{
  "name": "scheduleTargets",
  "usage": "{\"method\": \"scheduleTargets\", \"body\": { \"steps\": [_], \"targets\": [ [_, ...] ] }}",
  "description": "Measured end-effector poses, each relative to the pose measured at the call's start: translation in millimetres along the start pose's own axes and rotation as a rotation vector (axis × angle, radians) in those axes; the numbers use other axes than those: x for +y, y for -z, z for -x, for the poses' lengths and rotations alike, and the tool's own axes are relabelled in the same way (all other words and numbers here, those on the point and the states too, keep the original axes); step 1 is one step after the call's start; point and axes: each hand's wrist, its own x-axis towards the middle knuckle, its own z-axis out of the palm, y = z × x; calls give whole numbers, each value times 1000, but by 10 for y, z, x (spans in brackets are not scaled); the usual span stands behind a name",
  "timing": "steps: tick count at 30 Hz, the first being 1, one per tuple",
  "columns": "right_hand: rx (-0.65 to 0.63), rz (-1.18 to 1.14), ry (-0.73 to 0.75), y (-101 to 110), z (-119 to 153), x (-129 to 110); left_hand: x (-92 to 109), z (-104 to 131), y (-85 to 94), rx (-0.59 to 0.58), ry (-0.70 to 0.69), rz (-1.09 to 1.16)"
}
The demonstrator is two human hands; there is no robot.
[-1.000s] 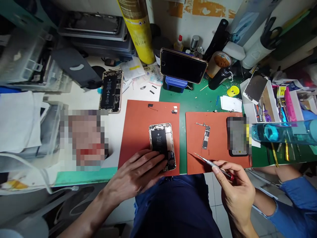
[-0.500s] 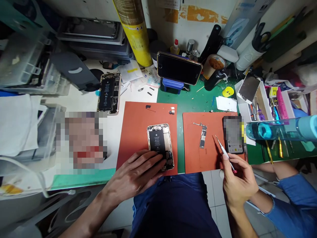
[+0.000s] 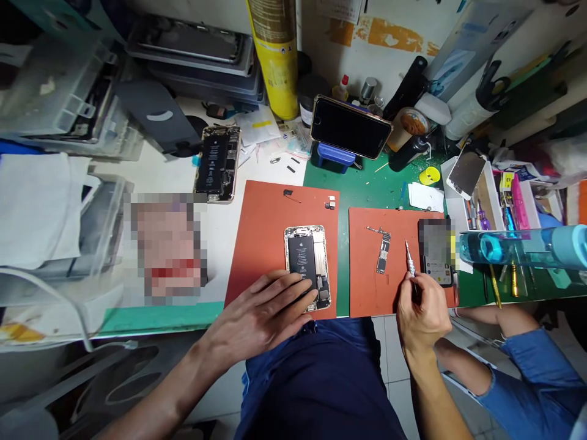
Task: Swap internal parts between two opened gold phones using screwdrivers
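Observation:
An opened phone body (image 3: 324, 263) with a black battery lies on the left orange mat (image 3: 261, 232). My left hand (image 3: 270, 311) rests over its lower left part, fingers spread and lying flat. My right hand (image 3: 424, 308) is closed round a thin silver screwdriver (image 3: 409, 260), its tip pointing up and away over the right orange mat (image 3: 362, 287). Left of the screwdriver, a narrow logic board (image 3: 383, 252) lies on that mat. Small parts (image 3: 330, 202) sit near the left mat's top right corner.
A dark phone (image 3: 351, 127) leans on a blue stand (image 3: 336, 157). Another opened phone (image 3: 217, 164) lies at the left. A blue bottle (image 3: 518, 247) and tool tray (image 3: 490, 195) are at the right. Another person's denim-clad leg (image 3: 523, 391) shows at lower right.
My right hand has moved left and turned palm down, with the screwdriver now more upright in the picture. My left hand stays on the phone body. The camera view has shifted slightly.

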Motion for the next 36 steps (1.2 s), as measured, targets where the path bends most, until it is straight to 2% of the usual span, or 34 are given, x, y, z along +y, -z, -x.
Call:
{"method": "scheduleTargets", "body": {
  "steps": [8, 13, 15, 17, 19, 21, 24, 28, 36],
  "targets": [
    [-26, 14, 16, 63, -23, 4, -14, -10, -9, 35, -11, 46],
    [-26, -91, 34, 279, -13, -262, -31, 29, 69, 199, 62, 176],
    [-143, -246, -32, 367, 22, -464, -17, 47, 106, 253, 136, 215],
    [-362, -457, -150, 413, 64, -674, 12, 63, 130, 261, 192, 211],
    [-539, -626, -292, 402, 91, -856, 50, 79, 137, 229, 209, 173],
    [-648, -730, -418, 343, 90, -987, 85, 98, 129, 176, 195, 107],
    [-715, -811, -541, 226, 50, -1094, 113, 132, 99, 118, 180, 17],
    [-748, -839, -620, 120, 26, -1147, 110, 173, 39, 111, 168, -61],
    [-815, -852, -714, 95, 78, -1187, 104, 224, -31, 110, 195, -62]
  ]
}}
